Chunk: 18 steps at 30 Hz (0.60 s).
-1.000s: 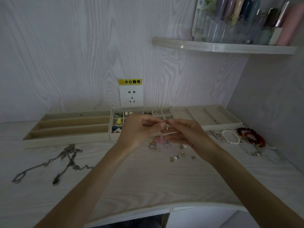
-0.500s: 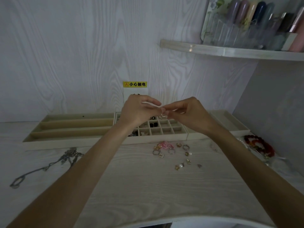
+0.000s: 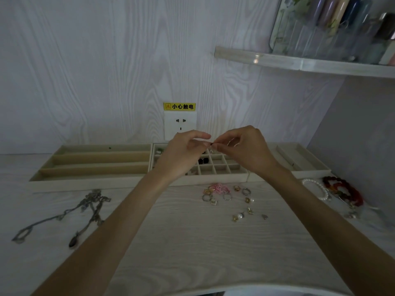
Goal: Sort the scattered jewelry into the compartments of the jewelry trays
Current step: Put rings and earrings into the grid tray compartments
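Sorting early: few pieces in grid tray point(image 3: 215, 167); rings point(image 3: 226, 194), necklaces point(image 3: 89, 208), bracelets point(image 3: 342, 189) remain on worktop point(image 3: 192, 242). Right hand point(image 3: 245, 150) and left hand point(image 3: 183, 152) pinch tiny dark piece point(image 3: 212, 144).

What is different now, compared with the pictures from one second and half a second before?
Both hands rose from just above the loose rings to over the grid tray. The left hand and the right hand still pinch one tiny piece between their fingertips; nothing was let go. The necklaces, bracelets and rings lie where they were on the table.
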### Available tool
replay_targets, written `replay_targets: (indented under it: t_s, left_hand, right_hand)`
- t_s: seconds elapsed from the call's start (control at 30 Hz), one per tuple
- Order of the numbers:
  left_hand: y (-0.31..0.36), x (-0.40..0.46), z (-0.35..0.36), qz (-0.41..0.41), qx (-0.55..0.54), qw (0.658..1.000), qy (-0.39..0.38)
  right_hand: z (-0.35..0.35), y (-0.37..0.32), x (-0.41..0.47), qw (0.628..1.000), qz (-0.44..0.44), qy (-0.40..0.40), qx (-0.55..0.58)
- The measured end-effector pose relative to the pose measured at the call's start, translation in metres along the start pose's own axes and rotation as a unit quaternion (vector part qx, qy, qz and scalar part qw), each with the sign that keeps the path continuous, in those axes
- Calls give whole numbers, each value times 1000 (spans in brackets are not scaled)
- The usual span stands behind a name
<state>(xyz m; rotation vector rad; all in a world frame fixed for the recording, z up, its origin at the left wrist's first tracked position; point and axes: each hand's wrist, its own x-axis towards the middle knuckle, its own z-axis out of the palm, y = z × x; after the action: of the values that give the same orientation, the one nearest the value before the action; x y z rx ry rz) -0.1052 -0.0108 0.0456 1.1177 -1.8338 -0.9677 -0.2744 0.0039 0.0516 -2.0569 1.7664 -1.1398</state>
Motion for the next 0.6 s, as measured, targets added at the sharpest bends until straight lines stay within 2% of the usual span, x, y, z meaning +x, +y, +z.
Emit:
replay_targets:
  t_s: [0.07,0.17,0.23,0.4,0.6]
  left_hand:
    - [-14,-10,-1,31,78,996,31]
    - [-36,-27,-3,54,217,972,79]
    - [-49,-34,-3,68,265,958,85]
    - [-66,-41,-2,93,303,943,97]
    - [-67,-41,-2,109,323,934,108]
  right_hand:
    - [3,1,3,999,35,-40,11]
    - [8,5,6,989,83,-120,19]
    - [11,7,7,983,97,-154,20]
    - [22,12,12,968,150,-200,9]
    - [35,10,18,963,161,-215,-16]
